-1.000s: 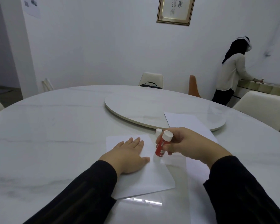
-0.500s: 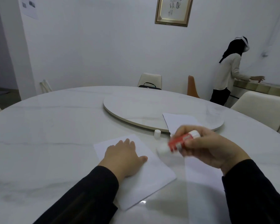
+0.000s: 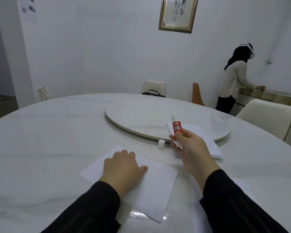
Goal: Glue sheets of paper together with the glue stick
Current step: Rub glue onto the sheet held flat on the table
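The left hand (image 3: 123,167) lies flat on a paper sheet (image 3: 151,187). The right hand (image 3: 190,147) grips the uncapped glue stick (image 3: 176,127) upright, its cap (image 3: 161,144) standing far of the sheet. Joining likely remains.

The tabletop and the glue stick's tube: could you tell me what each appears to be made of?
Tabletop: looks like polished marble or a marble-look slab, white with faint grey veins and a glossy reflection near the front edge. Glue stick, held upright in the right hand: probably plastic, a smooth white tube with a red printed label.

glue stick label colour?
Red with white "GLUE STICK" lettering on the glue stick, held in the right hand; clearest in the head view.
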Demonstrator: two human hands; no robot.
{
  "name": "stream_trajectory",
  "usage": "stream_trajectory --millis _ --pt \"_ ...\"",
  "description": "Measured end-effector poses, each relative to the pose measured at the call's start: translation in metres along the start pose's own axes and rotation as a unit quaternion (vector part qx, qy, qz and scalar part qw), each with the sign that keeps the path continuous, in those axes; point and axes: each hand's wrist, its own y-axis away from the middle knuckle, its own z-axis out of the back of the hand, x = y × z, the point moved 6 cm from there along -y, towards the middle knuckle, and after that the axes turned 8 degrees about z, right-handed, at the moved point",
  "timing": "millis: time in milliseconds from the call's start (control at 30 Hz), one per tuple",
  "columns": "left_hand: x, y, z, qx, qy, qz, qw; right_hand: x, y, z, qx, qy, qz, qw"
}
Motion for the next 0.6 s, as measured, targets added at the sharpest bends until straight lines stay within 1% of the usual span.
stream_trajectory --millis 67,133,167,233,300,333,400,433,467,533,600 --pt "0.0 0.001 0.001 -0.009 -0.006 0.011 1.0 0.001 0.0 -0.001 0.008 0.065 0.006 0.998" --pt "0.0 0.001 0.002 -0.011 -0.007 0.018 1.0 0.002 -0.002 0.0 0.001 0.098 0.031 0.995" --pt "0.0 0.001 0.001 -0.011 -0.005 0.02 1.0 0.002 -0.003 0.002 -0.005 0.134 0.046 0.99" --pt "0.001 0.001 0.001 -0.014 0.0 0.02 1.0 0.003 -0.008 0.002 -0.009 0.244 0.079 0.967" --pt "0.001 0.0 0.001 -0.019 0.004 0.019 1.0 0.002 -0.013 0.002 -0.015 0.329 0.097 0.939" --pt "0.002 0.0 0.001 -0.021 0.005 0.019 1.0 0.0 -0.015 0.001 -0.01 0.375 0.101 0.921" --pt "0.003 -0.002 0.0 -0.025 0.007 0.019 0.999 -0.004 -0.019 -0.001 0.006 0.477 0.116 0.871" --pt "0.003 -0.002 0.0 -0.028 0.007 0.018 0.999 -0.005 -0.02 -0.002 0.008 0.51 0.128 0.85" --pt "0.003 -0.003 0.0 -0.03 0.007 0.017 0.999 -0.005 -0.022 -0.003 0.003 0.526 0.14 0.839" --pt "0.003 -0.003 -0.001 -0.031 0.007 0.016 0.999 -0.004 -0.025 -0.003 -0.006 0.536 0.152 0.831" --pt "0.003 -0.003 -0.001 -0.03 0.007 0.016 0.999 -0.004 -0.029 -0.003 -0.009 0.547 0.139 0.826"
